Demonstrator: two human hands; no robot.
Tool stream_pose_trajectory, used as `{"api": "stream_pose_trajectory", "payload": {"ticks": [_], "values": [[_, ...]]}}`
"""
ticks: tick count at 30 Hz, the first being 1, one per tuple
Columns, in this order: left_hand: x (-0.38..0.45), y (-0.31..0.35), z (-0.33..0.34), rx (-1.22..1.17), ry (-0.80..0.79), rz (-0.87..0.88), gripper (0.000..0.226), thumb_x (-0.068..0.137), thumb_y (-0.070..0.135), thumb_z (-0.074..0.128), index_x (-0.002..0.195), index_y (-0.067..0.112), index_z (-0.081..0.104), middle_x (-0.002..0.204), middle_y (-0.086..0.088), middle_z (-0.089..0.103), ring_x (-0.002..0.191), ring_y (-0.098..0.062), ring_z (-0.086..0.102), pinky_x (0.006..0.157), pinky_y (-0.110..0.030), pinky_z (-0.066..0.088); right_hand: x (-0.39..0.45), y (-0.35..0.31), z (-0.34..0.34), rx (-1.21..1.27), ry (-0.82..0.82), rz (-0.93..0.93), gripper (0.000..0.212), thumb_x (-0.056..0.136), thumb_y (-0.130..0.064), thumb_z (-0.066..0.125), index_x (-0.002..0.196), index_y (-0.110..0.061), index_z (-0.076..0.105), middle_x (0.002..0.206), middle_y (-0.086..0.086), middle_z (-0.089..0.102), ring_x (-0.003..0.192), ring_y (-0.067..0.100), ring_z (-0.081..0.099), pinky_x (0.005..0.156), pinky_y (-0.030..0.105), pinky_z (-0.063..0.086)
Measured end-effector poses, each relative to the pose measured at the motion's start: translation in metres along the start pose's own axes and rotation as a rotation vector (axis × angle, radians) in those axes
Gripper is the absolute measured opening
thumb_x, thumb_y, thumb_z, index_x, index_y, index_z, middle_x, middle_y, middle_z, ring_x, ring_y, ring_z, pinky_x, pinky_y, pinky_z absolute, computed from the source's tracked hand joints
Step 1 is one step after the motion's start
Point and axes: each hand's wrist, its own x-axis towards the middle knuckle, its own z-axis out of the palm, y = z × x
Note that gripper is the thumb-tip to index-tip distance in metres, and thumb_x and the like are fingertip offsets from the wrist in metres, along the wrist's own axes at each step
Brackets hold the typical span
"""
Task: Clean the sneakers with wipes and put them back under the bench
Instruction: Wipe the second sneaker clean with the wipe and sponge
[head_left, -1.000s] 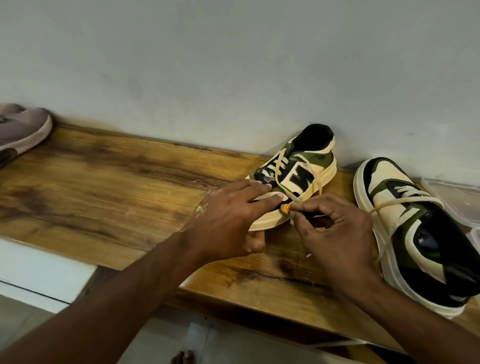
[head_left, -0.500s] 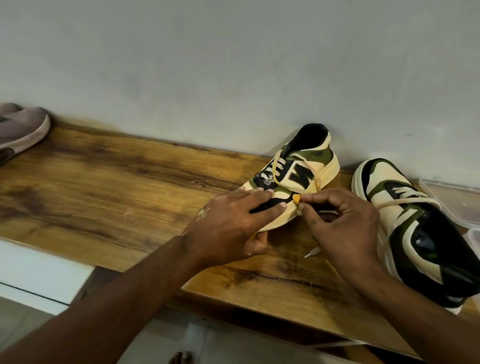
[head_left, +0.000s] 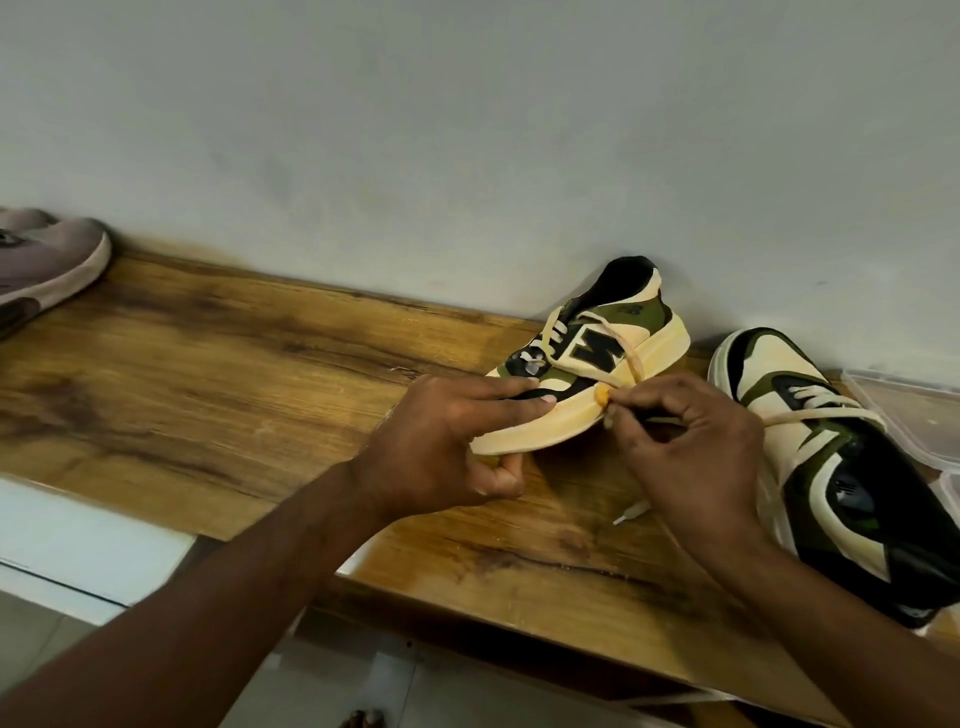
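Left hand (head_left: 447, 447) grips the sneaker (head_left: 587, 364) toe near the bench (head_left: 208, 374) edge; right hand (head_left: 691, 447) pinches a small orange bit (head_left: 601, 396), unidentifiable; second sneaker (head_left: 841, 467) cut off.

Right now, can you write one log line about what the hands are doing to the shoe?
left hand: grips sneaker toe | right hand: pinches orange bit at sole edge | second sneaker: on bench
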Motion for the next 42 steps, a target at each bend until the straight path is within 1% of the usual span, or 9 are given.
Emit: {"api": "stream_pose_trajectory", "payload": {"ticks": [4, 11, 17, 20, 25, 29, 36, 39, 42], "values": [[0.001, 0.002, -0.001, -0.054, 0.024, -0.029, 0.060, 0.070, 0.014, 0.087, 0.128, 0.013, 0.074, 0.131, -0.008, 0.072, 0.120, -0.013, 0.070, 0.088, -0.035, 0.064, -0.001, -0.001, 0.005, -0.029, 0.012, 0.001, 0.023, 0.085, -0.009, 0.082, 0.106, -0.018, 0.080, 0.102, -0.007, 0.073, 0.095, 0.005, 0.070, 0.080, 0.027, 0.063], [0.003, -0.001, -0.005, -0.114, 0.041, -0.059, 0.061, 0.066, 0.011, 0.087, 0.126, 0.013, 0.076, 0.130, -0.007, 0.072, 0.122, -0.009, 0.069, 0.096, -0.034, 0.061, -0.019, -0.020, 0.020, -0.069, -0.110, -0.318, 0.026, 0.083, -0.002, 0.081, 0.109, -0.007, 0.079, 0.106, 0.002, 0.070, 0.097, 0.012, 0.066, 0.084, 0.021, 0.057], [0.003, -0.003, -0.016, -0.226, 0.080, -0.105, 0.058, 0.067, 0.007, 0.089, 0.124, 0.008, 0.076, 0.125, -0.004, 0.075, 0.111, -0.006, 0.073, 0.086, -0.022, 0.059, 0.013, -0.001, 0.000, -0.021, 0.003, -0.075, 0.024, 0.086, -0.009, 0.081, 0.109, -0.017, 0.080, 0.102, -0.006, 0.071, 0.096, 0.005, 0.068, 0.081, 0.024, 0.061], [-0.001, -0.006, -0.022, -0.315, 0.091, -0.171, 0.058, 0.072, 0.016, 0.085, 0.128, 0.012, 0.073, 0.126, 0.000, 0.075, 0.111, -0.010, 0.073, 0.082, -0.032, 0.065, 0.014, -0.001, -0.001, -0.022, 0.007, -0.093, 0.026, 0.087, -0.009, 0.080, 0.112, -0.017, 0.079, 0.104, -0.005, 0.070, 0.098, 0.006, 0.068, 0.081, 0.019, 0.060], [-0.001, -0.010, -0.021, -0.315, 0.066, -0.230, 0.062, 0.073, 0.010, 0.088, 0.132, 0.011, 0.071, 0.122, -0.002, 0.075, 0.109, -0.020, 0.074, 0.075, -0.043, 0.065, 0.005, -0.010, 0.006, 0.016, -0.053, -0.171, 0.027, 0.088, -0.009, 0.079, 0.115, -0.011, 0.078, 0.107, -0.002, 0.069, 0.102, 0.015, 0.068, 0.080, 0.034, 0.063], [0.003, -0.002, -0.015, -0.204, 0.116, -0.263, 0.060, 0.079, 0.037, 0.090, 0.132, 0.015, 0.072, 0.116, 0.003, 0.076, 0.101, -0.014, 0.074, 0.071, -0.040, 0.062, 0.007, -0.009, 0.005, 0.007, -0.042, -0.196, 0.026, 0.088, -0.008, 0.078, 0.114, -0.010, 0.079, 0.106, -0.001, 0.070, 0.100, 0.014, 0.068, 0.077, 0.034, 0.063], [0.020, 0.016, 0.003, -0.050, 0.131, -0.498, 0.069, 0.084, 0.075, 0.059, 0.134, 0.029, 0.071, 0.105, 0.012, 0.064, 0.092, -0.007, 0.064, 0.070, -0.043, 0.058, 0.008, -0.010, 0.002, -0.035, -0.027, -0.192, 0.022, 0.087, -0.009, 0.078, 0.109, -0.012, 0.080, 0.103, -0.002, 0.071, 0.094, 0.011, 0.069, 0.076, 0.026, 0.062], [0.022, 0.017, 0.002, -0.080, 0.049, -0.522, 0.078, 0.081, 0.079, 0.054, 0.142, 0.031, 0.065, 0.123, 0.011, 0.058, 0.109, -0.007, 0.059, 0.084, -0.040, 0.059, 0.014, -0.011, -0.004, -0.039, -0.018, -0.163, 0.021, 0.087, -0.008, 0.079, 0.107, -0.014, 0.081, 0.101, -0.006, 0.072, 0.092, 0.006, 0.070, 0.077, 0.017, 0.059], [0.023, 0.015, -0.001, -0.095, -0.051, -0.498, 0.080, 0.085, 0.082, 0.050, 0.149, 0.035, 0.056, 0.144, 0.014, 0.058, 0.125, -0.006, 0.058, 0.095, -0.042, 0.057, 0.025, -0.006, -0.006, -0.034, 0.011, -0.103, 0.022, 0.088, -0.011, 0.079, 0.109, -0.016, 0.080, 0.102, -0.006, 0.074, 0.092, 0.005, 0.071, 0.078, 0.023, 0.062]]}}
